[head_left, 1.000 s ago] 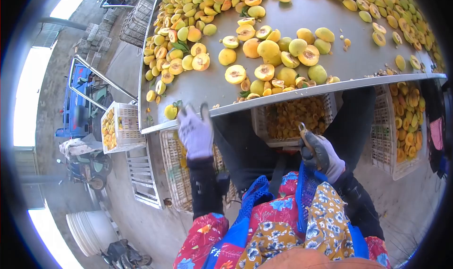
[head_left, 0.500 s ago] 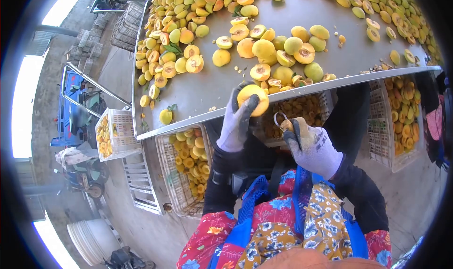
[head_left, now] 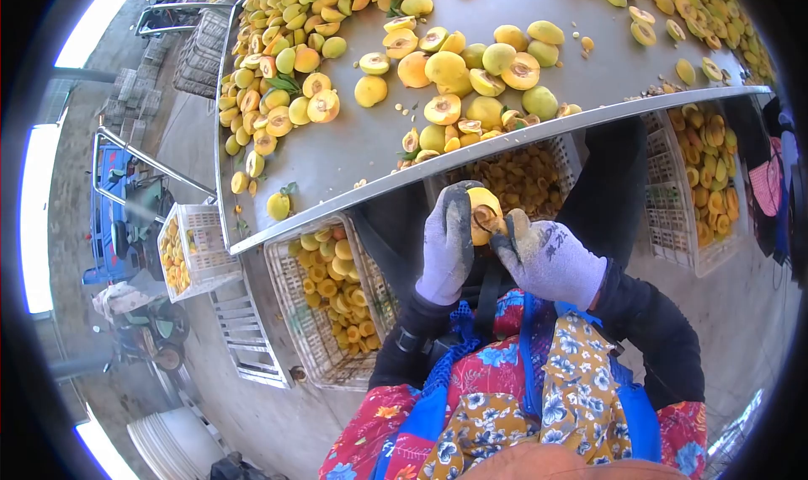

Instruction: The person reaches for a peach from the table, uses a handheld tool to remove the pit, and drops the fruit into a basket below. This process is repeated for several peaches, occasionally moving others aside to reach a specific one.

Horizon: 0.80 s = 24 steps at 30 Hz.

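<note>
The surface (head_left: 353,143) is a broad sheet of dull grey metal with a raised edge. It carries a heap (head_left: 278,84) of round yellow-green stone fruit, some whole and smooth, some halved with brown hollows, and a smaller cluster (head_left: 480,67) near the front edge. Under it stand white plastic lattice crates. The left crate (head_left: 286,312) holds yellow halves, the middle crate (head_left: 566,156) a darker orange mass of small pieces, and the right crate (head_left: 673,219) more orange halves. A small crate (head_left: 202,227) further left is partly filled with the same fruit. Below the front edge, over the person's lap, both hands wear grey knitted gloves with soiled palms. The left hand (head_left: 446,244) has its grip wrapped around one yellow fruit (head_left: 486,200), held just beside the right hand (head_left: 547,261). The right grip is pinched on a small looped tool (head_left: 486,220), largely hidden, its loop touching the fruit's cut face.
</note>
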Tool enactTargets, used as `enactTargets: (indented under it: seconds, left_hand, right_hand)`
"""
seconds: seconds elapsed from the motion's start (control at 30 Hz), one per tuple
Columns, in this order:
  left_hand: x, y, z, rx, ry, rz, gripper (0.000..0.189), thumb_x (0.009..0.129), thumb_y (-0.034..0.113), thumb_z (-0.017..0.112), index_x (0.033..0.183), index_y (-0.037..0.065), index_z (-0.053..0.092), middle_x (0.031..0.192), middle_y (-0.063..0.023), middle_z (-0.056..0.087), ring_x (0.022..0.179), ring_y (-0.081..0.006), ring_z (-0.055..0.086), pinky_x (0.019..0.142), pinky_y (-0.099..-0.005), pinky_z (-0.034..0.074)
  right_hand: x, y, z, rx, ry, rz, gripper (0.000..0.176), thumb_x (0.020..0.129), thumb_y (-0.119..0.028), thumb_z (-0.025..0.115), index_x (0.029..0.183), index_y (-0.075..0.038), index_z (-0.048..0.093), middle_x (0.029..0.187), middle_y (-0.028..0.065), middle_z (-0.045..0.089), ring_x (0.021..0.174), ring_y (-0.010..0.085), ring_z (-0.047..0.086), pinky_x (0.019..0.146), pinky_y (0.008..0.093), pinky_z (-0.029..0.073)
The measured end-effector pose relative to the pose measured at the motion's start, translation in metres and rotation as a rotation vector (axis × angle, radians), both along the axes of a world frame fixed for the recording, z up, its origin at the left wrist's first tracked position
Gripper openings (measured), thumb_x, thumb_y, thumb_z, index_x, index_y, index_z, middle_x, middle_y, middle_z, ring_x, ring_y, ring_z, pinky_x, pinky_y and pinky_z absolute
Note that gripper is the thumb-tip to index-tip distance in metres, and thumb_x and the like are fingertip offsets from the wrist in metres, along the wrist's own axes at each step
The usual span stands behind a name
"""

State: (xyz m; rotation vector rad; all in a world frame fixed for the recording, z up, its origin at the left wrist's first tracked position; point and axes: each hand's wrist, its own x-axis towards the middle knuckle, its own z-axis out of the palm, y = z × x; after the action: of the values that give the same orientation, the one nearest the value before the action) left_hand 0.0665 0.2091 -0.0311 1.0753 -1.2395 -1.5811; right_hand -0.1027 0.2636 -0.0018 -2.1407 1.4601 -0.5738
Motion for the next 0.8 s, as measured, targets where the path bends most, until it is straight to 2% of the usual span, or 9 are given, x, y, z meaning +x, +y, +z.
enactTargets:
  seconds: [0.13, 0.23, 0.27, 0.37, 0.5, 0.6, 0.7, 0.73, 0.8]
  left_hand:
    - [-0.011, 0.007, 0.005, -0.196, -0.214, 0.092, 0.032, 0.105, 0.024, 0.045, 0.120, -0.001, 0.058, 0.107, -0.0146, 0.067, 0.099, -0.0207, 0.065, 0.086, -0.0332, 0.052]
    - [-0.018, 0.011, 0.003, -0.353, -0.320, 0.161, 0.031, 0.103, 0.020, 0.048, 0.124, -0.002, 0.055, 0.109, -0.0180, 0.066, 0.099, -0.0246, 0.066, 0.087, -0.0355, 0.052]
    - [-0.020, 0.011, 0.003, -0.406, -0.348, 0.183, 0.032, 0.102, 0.019, 0.049, 0.125, -0.002, 0.054, 0.110, -0.0189, 0.066, 0.099, -0.0259, 0.066, 0.087, -0.0361, 0.052]
    - [-0.022, 0.011, -0.006, -0.620, -0.338, 0.182, 0.035, 0.101, 0.017, 0.050, 0.129, -0.003, 0.049, 0.114, -0.0193, 0.065, 0.101, -0.0279, 0.066, 0.091, -0.0365, 0.052]
    - [-0.022, 0.000, -0.031, -0.659, -0.048, 0.079, 0.038, 0.103, 0.023, 0.048, 0.131, -0.003, 0.048, 0.117, -0.0171, 0.064, 0.105, -0.0250, 0.064, 0.093, -0.0351, 0.050]
    - [-0.016, -0.002, -0.032, -0.192, 0.109, -0.098, 0.037, 0.105, 0.026, 0.045, 0.130, -0.001, 0.049, 0.116, -0.0140, 0.064, 0.104, -0.0199, 0.062, 0.092, -0.0322, 0.049]
    - [-0.016, -0.002, -0.035, -0.045, 0.041, -0.146, 0.037, 0.106, 0.029, 0.044, 0.128, 0.000, 0.051, 0.113, -0.0113, 0.064, 0.102, -0.0161, 0.061, 0.090, -0.0293, 0.048]
    - [-0.020, 0.000, -0.036, -0.077, 0.020, -0.110, 0.048, 0.104, 0.043, 0.046, 0.126, 0.001, 0.054, 0.107, -0.0088, 0.065, 0.096, -0.0152, 0.063, 0.087, -0.0290, 0.050]
    - [-0.017, -0.002, -0.032, -0.088, -0.029, -0.163, 0.039, 0.106, 0.034, 0.045, 0.124, 0.001, 0.055, 0.106, -0.0084, 0.065, 0.096, -0.0148, 0.062, 0.086, -0.0285, 0.050]
  right_hand:
    - [0.004, 0.002, -0.006, 0.087, -0.397, -0.111, 0.022, 0.102, -0.021, 0.051, 0.091, -0.003, 0.057, 0.060, 0.0121, 0.056, 0.049, 0.0245, 0.057, 0.044, 0.0372, 0.043]
    - [-0.004, -0.003, 0.012, 0.984, -1.023, -0.262, 0.028, 0.104, -0.030, 0.050, 0.091, -0.006, 0.056, 0.060, 0.0022, 0.052, 0.045, 0.0144, 0.049, 0.042, 0.0293, 0.037]
    - [-0.004, -0.005, 0.021, 1.109, -1.079, -0.332, 0.034, 0.104, -0.038, 0.052, 0.089, -0.008, 0.055, 0.059, -0.0030, 0.044, 0.045, 0.0075, 0.039, 0.040, 0.0238, 0.030]
    - [-0.016, -0.005, 0.016, 1.400, -1.516, -0.261, 0.035, 0.103, -0.040, 0.051, 0.092, -0.008, 0.057, 0.059, -0.0036, 0.044, 0.041, 0.0058, 0.037, 0.037, 0.0213, 0.028]
    - [-0.019, -0.001, -0.025, 1.724, -2.015, 0.065, 0.040, 0.104, -0.044, 0.045, 0.095, -0.008, 0.057, 0.056, -0.0049, 0.041, 0.037, 0.0045, 0.034, 0.035, 0.0199, 0.028]
    - [-0.022, -0.002, -0.030, 1.727, -2.011, 0.018, 0.036, 0.104, -0.044, 0.048, 0.095, -0.009, 0.056, 0.053, -0.0055, 0.035, 0.036, 0.0034, 0.027, 0.034, 0.0179, 0.025]
    - [-0.020, -0.001, -0.022, 1.593, -1.831, -0.208, 0.037, 0.104, -0.043, 0.047, 0.096, -0.009, 0.056, 0.053, -0.0063, 0.036, 0.035, 0.0029, 0.027, 0.033, 0.0184, 0.026]
    - [-0.022, -0.001, -0.023, 1.610, -1.822, -0.183, 0.036, 0.104, -0.043, 0.048, 0.096, -0.009, 0.055, 0.053, -0.0063, 0.036, 0.035, 0.0032, 0.028, 0.033, 0.0185, 0.026]
    - [-0.027, 0.001, -0.027, 1.646, -1.808, -0.135, 0.035, 0.104, -0.043, 0.048, 0.095, -0.009, 0.055, 0.053, -0.0063, 0.036, 0.036, 0.0037, 0.029, 0.034, 0.0185, 0.026]
